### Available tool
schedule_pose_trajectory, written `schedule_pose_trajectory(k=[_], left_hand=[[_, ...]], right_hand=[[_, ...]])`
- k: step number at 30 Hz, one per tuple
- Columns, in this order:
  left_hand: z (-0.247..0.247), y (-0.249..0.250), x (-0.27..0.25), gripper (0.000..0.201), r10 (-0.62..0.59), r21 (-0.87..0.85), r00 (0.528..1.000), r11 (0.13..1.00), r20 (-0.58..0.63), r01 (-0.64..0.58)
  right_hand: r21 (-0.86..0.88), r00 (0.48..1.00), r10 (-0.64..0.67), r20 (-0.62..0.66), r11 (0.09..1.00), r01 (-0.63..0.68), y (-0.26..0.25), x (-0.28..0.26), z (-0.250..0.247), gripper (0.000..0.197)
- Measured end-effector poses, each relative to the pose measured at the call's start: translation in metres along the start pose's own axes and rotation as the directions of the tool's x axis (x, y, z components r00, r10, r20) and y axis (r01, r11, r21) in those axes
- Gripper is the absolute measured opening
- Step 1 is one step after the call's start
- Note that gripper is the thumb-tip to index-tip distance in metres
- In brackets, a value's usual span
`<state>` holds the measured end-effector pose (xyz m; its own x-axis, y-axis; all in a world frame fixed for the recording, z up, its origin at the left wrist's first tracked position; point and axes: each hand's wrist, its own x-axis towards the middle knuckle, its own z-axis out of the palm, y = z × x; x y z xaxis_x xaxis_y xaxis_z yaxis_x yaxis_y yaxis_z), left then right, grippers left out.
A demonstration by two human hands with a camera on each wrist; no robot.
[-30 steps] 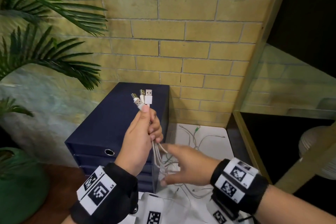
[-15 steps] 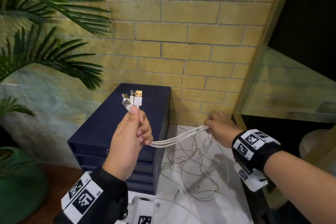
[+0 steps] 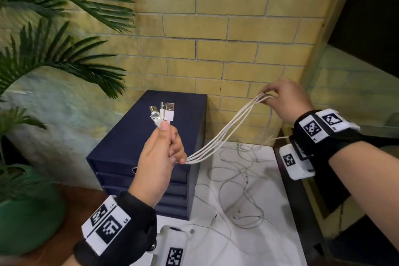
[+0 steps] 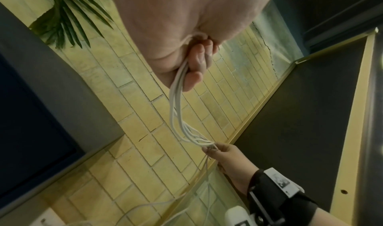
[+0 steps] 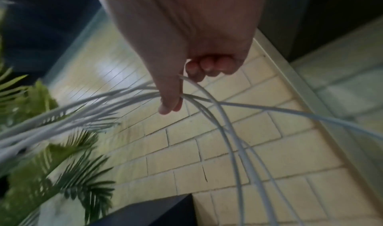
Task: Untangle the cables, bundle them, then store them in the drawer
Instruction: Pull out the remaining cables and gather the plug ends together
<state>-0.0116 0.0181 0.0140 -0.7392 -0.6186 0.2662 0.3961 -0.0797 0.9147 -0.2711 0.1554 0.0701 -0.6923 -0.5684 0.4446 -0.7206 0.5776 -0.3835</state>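
Note:
Several white USB cables (image 3: 226, 131) run between my two hands in the air. My left hand (image 3: 164, 147) grips them in a fist just below their plugs (image 3: 163, 113), which stick up above the thumb. My right hand (image 3: 278, 101) is raised at the right near the brick wall and pinches the same cables (image 5: 199, 98) between thumb and fingers. From there the loose ends hang down to a tangle (image 3: 239, 181) on the white tabletop (image 3: 269, 242). The dark blue drawer unit (image 3: 138, 144) stands behind my left hand, its drawers closed. In the left wrist view the cables (image 4: 178, 114) leave my fist toward the right hand (image 4: 217, 149).
A yellow brick wall (image 3: 216, 28) is close behind. Palm fronds (image 3: 54, 56) in a green pot (image 3: 26, 211) stand at the left. A gold-framed dark panel (image 3: 323, 39) and a dark cabinet edge (image 3: 302, 201) border the table on the right.
My right hand has slid along the cables, up and to the right, drawing them out from the tangle. The left hand kept its grip below the plugs and barely moved.

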Motion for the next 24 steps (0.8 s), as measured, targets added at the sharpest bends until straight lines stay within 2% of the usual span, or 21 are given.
schedule_pose_trajectory(k=[3, 5, 7, 10, 12, 14, 16, 18, 20, 22, 24], left_hand=[[-0.006, 0.000, 0.002, 0.039, -0.005, 0.006, 1.000, 1.000, -0.027, 0.005], [-0.010, -0.002, 0.002, 0.040, -0.030, 0.007, 0.999, 1.000, -0.040, 0.031], [-0.012, -0.005, 0.002, 0.039, -0.056, 0.002, 0.997, 0.998, -0.051, 0.056], [-0.011, -0.008, 0.003, 0.039, -0.071, 0.004, 0.997, 0.997, -0.037, 0.071], [-0.012, -0.009, 0.005, 0.039, -0.062, 0.021, 0.998, 0.998, -0.017, 0.063], [-0.015, -0.009, 0.007, 0.039, -0.062, 0.042, 0.998, 0.997, -0.005, 0.062], [-0.020, -0.011, 0.008, 0.039, -0.073, 0.061, 0.997, 0.996, -0.003, 0.073], [-0.028, -0.016, 0.007, 0.040, -0.105, 0.075, 0.994, 0.992, -0.012, 0.106], [-0.038, -0.023, 0.003, 0.039, -0.156, 0.077, 0.988, 0.985, -0.005, 0.156], [-0.046, -0.030, -0.001, 0.039, -0.215, 0.098, 0.976, 0.972, 0.021, 0.212], [-0.052, -0.037, -0.004, 0.040, -0.269, 0.126, 0.962, 0.956, 0.036, 0.263]], right_hand=[[0.019, 0.986, 0.061, 0.152, 0.998, -0.065, -0.002, -0.005, 0.002, 0.010], [0.167, 0.960, 0.153, 0.236, 0.966, -0.195, 0.002, -0.012, 0.012, 0.008], [0.283, 0.947, 0.209, 0.245, 0.918, -0.276, 0.008, -0.018, 0.024, 0.009], [0.287, 0.985, 0.165, 0.057, 0.942, -0.174, 0.010, -0.015, 0.030, 0.012], [0.427, 0.987, 0.117, -0.110, 0.902, -0.059, -0.002, -0.012, 0.022, 0.019], [0.536, 0.965, 0.057, -0.255, 0.839, 0.092, -0.011, -0.015, 0.016, 0.024], [0.564, 0.962, 0.040, -0.269, 0.816, 0.124, -0.009, -0.027, 0.024, 0.022], [0.513, 0.987, 0.082, -0.139, 0.859, 0.001, 0.008, -0.049, 0.048, 0.021], [0.378, 0.985, 0.143, 0.097, 0.910, -0.170, 0.029, -0.080, 0.077, 0.019], [0.276, 0.918, 0.208, 0.339, 0.910, -0.308, 0.043, -0.114, 0.105, 0.015], [0.248, 0.835, 0.229, 0.500, 0.886, -0.392, 0.048, -0.144, 0.129, 0.013]])
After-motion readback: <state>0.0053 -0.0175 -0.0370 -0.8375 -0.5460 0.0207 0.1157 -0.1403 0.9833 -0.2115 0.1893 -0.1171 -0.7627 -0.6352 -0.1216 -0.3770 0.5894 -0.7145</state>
